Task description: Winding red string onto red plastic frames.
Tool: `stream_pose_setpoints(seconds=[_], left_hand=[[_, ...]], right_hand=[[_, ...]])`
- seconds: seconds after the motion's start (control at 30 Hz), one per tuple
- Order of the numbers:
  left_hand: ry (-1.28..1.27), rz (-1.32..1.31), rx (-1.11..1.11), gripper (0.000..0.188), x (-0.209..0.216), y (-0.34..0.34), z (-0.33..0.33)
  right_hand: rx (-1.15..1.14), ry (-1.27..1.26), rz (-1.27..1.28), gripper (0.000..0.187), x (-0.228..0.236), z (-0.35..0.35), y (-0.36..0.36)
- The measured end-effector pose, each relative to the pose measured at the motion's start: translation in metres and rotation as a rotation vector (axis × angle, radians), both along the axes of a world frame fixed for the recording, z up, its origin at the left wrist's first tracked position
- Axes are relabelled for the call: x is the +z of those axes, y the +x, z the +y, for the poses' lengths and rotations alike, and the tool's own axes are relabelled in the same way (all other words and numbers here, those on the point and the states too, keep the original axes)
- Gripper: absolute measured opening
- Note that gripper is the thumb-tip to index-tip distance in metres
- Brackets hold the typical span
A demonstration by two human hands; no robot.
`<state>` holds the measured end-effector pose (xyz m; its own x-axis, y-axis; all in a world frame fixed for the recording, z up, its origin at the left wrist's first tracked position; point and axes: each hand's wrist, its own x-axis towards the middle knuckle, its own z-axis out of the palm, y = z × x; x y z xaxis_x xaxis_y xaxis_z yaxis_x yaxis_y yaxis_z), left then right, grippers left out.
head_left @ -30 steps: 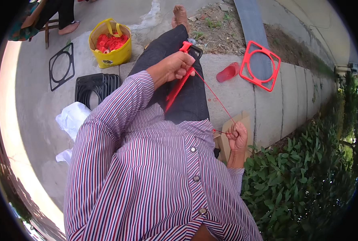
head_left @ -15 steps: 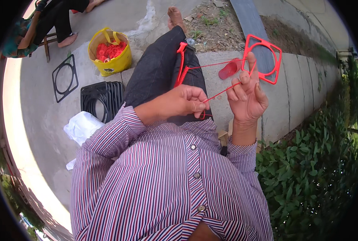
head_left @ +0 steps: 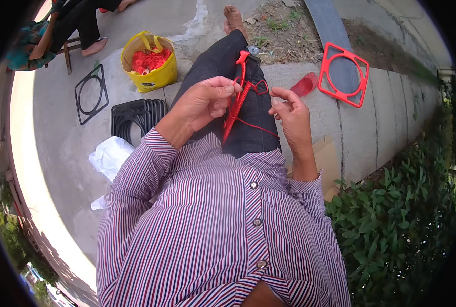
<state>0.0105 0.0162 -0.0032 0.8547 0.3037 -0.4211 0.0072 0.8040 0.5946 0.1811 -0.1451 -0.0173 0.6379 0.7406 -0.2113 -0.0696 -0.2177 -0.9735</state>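
Note:
A square frame (head_left: 236,110), partly black and mostly wrapped in red cord, stands nearly edge-on across my dark-trousered thigh. My left hand (head_left: 203,105) is closed in a pinch on the red cord (head_left: 261,87) near the frame's upper part. The cord makes a small loose loop between my hands. At the right of the loop, my right hand (head_left: 293,116) has thumb and forefinger close together, with a bit of red cord showing at the fingers. Another length of cord trails from the frame over my thigh toward the right wrist.
A red frame (head_left: 343,75) lies at the right, near a red slipper-like object (head_left: 304,84). Left of my legs are stacked black frames (head_left: 135,120), a single black frame (head_left: 91,94), a white bag (head_left: 110,157) and a yellow bucket-like bag (head_left: 161,77) of red cord. Another person (head_left: 30,48) sits at upper left.
My right hand has come down and left, and its raised forefinger has bent in. The cord stretched between my hands has slackened into a small loop. My left hand has moved up toward the frame.

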Motion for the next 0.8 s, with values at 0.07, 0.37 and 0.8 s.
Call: stream_pose_setpoints(seconds=[0.07, 0.37, 0.8], left_hand=[[-0.101, -0.054, 0.005, 0.014, 0.003, 0.005, -0.005], [0.020, 0.046, 0.018, 0.008, 0.008, 0.007, -0.020], [0.178, 0.184, -0.195, 0.009, 0.010, -0.021, 0.000]], right_hand=[[0.123, 0.109, 0.016, 0.023, 0.011, -0.001, -0.016], [0.251, 0.078, 0.248, 0.015, 0.022, 0.004, -0.050], [0.030, 0.533, 0.571, 0.008, 0.039, -0.051, 0.031]])
